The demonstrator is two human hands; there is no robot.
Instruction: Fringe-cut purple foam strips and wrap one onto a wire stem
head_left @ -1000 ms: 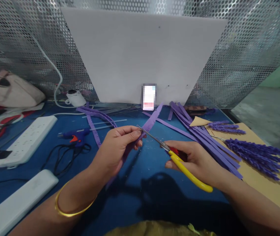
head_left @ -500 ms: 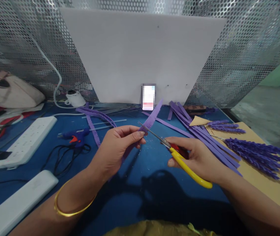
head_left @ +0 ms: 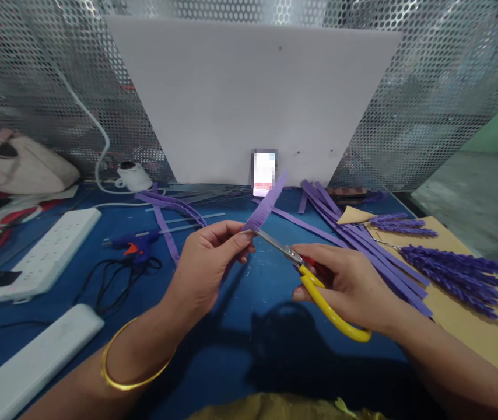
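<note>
A purple strip [head_left: 266,208] with fine cuts along its edge is pinched between the thumb and fingers of my left hand [head_left: 211,262], its upper end rising to the right. My right hand [head_left: 349,286] is closed on scissors [head_left: 334,315] with yellow and red handles. The blades point left, and their tips are at the strip's lower edge beside my left thumb. Several flat purple strips [head_left: 363,248] lie right of the scissors, partly behind my right hand. More fringed strips [head_left: 165,224] rest behind my left hand.
On the left are a blue glue gun [head_left: 137,244] with its black cable, a white power strip [head_left: 52,251] and a white bar [head_left: 34,361]. A phone [head_left: 264,172] leans on the white board [head_left: 249,99]. Purple flower sprigs [head_left: 454,274] lie on brown paper [head_left: 485,344].
The scissors and my right hand have shifted slightly left and down, and the blades look closer together. The purple strip and my left hand's fingertips have moved a little left.
</note>
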